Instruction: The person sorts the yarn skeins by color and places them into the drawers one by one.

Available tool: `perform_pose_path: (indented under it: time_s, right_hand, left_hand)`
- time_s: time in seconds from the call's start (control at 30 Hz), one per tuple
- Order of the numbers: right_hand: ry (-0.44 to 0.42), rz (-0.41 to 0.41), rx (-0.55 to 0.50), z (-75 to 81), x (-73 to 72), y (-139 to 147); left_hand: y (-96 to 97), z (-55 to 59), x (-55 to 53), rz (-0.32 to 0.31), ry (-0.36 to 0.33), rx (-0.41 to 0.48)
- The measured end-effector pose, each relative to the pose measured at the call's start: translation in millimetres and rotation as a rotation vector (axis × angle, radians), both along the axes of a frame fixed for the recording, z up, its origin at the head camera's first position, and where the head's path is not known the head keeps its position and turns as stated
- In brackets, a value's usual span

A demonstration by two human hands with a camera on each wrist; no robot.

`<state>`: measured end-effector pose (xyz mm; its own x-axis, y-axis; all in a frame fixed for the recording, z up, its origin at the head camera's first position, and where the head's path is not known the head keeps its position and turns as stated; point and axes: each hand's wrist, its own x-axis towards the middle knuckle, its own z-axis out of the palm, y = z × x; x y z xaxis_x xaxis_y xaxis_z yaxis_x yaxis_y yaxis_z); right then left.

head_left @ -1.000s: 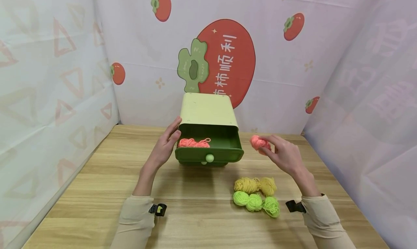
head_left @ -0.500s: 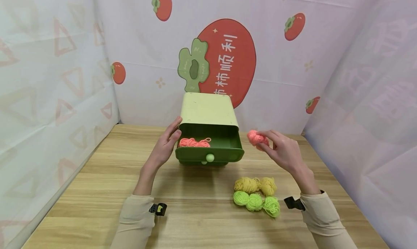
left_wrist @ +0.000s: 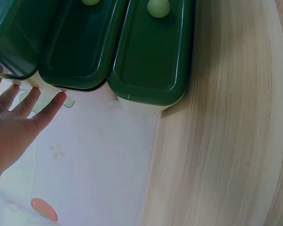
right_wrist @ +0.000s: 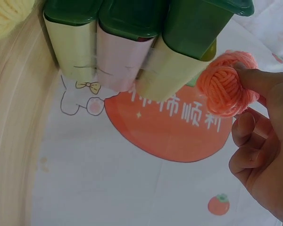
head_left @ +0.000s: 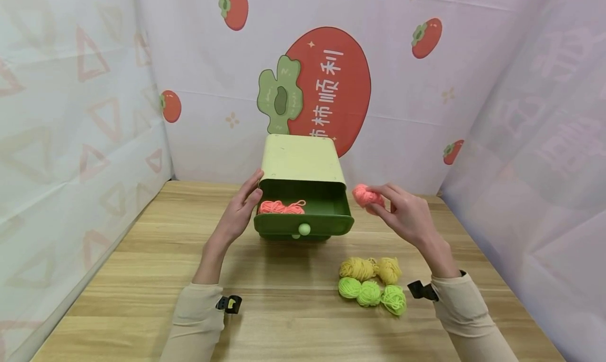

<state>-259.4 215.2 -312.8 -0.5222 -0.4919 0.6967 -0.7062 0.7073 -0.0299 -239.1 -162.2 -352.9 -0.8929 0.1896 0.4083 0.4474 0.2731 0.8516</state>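
A small drawer cabinet point(head_left: 303, 157) has its green top drawer point(head_left: 326, 226) pulled out. Coral yarn point(head_left: 282, 208) lies in the drawer's left part. My left hand point(head_left: 239, 212) touches the cabinet's left side with extended fingers; the left wrist view shows these fingers point(left_wrist: 49, 112) against the cabinet's side. Just right of the drawer, my right hand point(head_left: 409, 214) pinches a ball of coral yarn point(right_wrist: 226, 84) between thumb and fingers. It is held in the air, apart from the cabinet. The drawer's back is in shadow.
Two yellow yarn balls point(head_left: 358, 269) lie on the wooden table point(head_left: 284, 320) in front and to the right of the cabinet. Three lime green yarn balls point(head_left: 369, 294) sit nearer me. Printed cloth walls point(head_left: 208, 130) stand at the back and both sides.
My right hand has moved left and slightly up with the coral yarn ball, closer to the drawer. The left hand and the cabinet have stayed in place.
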Motion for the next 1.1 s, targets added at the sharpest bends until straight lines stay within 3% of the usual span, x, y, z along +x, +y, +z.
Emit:
perform_pose_path:
  time_s: [0.43, 1.1]
  right_hand:
    - [0.040, 0.068, -0.013, 10.3, -0.5, -27]
    - [-0.026, 0.128, 0.031, 10.8, -1.4, -68]
  left_hand:
    - [0.6, 0.0, 0.6, -0.006, 0.009, 0.010]
    - [0.4, 0.5, -0.6, -0.012, 0.006, 0.007]
